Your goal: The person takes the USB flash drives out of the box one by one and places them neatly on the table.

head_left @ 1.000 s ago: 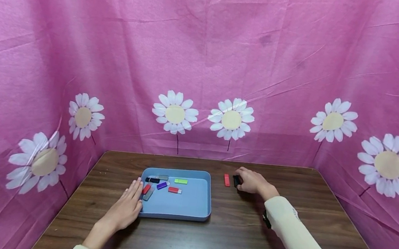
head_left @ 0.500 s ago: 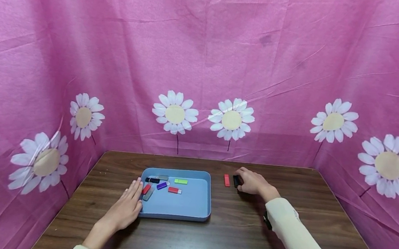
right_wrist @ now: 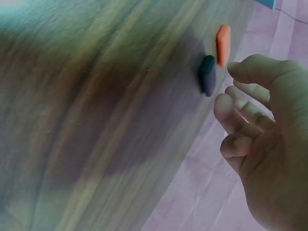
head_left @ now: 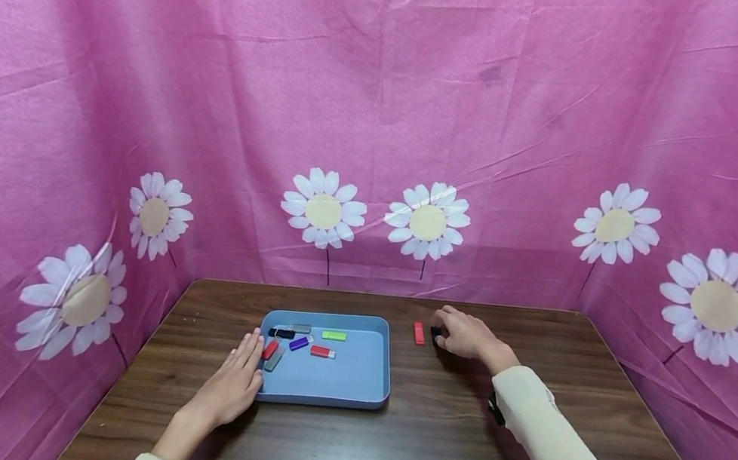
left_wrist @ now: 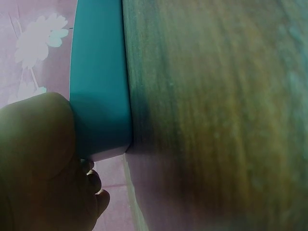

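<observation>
My left hand (head_left: 230,385) rests with straight fingers along the left side of a blue tray (head_left: 350,395); the left wrist view shows it against the tray wall (left_wrist: 100,82). My right hand (head_left: 466,336) is over a black USB stick (head_left: 435,333) on the table, partly covering it in the head view. In the right wrist view the black stick (right_wrist: 207,76) lies just off the fingertips, with thumb and fingers apart and nothing between them. Beside it lies a red USB stick (head_left: 419,333).
Inside the tray lie several USB sticks: a green one (head_left: 334,336), a purple one (head_left: 300,343), a red one with a metal plug (head_left: 321,352), plus black, grey and another red. The wooden table (head_left: 343,455) meets a pink flowered cloth (head_left: 382,110) behind.
My right hand has shifted slightly left and covers more of the black USB stick. The left hand and the tray have stayed put.
</observation>
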Available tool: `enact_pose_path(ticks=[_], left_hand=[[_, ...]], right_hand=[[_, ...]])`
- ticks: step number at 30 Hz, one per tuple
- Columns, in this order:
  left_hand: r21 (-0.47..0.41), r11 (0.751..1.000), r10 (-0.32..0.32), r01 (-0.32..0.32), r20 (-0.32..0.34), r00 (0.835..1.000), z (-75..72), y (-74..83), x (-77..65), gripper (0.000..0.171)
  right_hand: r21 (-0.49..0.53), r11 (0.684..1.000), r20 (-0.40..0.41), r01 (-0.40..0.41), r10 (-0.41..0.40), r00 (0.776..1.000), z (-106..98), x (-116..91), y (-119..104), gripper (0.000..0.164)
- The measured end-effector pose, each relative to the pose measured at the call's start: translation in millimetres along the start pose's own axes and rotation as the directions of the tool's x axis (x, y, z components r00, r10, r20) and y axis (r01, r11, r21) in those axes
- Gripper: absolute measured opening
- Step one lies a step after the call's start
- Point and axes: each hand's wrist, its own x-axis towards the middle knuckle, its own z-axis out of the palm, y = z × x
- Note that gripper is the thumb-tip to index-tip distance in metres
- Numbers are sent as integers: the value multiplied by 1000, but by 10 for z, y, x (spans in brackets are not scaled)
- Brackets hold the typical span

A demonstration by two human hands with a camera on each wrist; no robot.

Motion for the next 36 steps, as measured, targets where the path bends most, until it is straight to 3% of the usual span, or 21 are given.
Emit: enact_pose_path(ticks=[6,14,26,36], left_hand=[[3,1000,-1,1,8,1000,2,-14,-4,64],[5,1000,4,-4,0,1000,-6,-6,-8,63],[13,1000,0,0,23,1000,-14,-21,3,65],[-3,1000,2,-2,9,1000,-7,-18,-14,64]], right_hand=[[0,999,-28,33,-33,999,-61,47,-120,7],[-8,997,-40,82,-82,996,-157,118,-346,13],[-1,988,-49,152,-152,987,-351,205,-720,7],[-41,967,-79,252,-255,964,-313,306,-1028,8]])
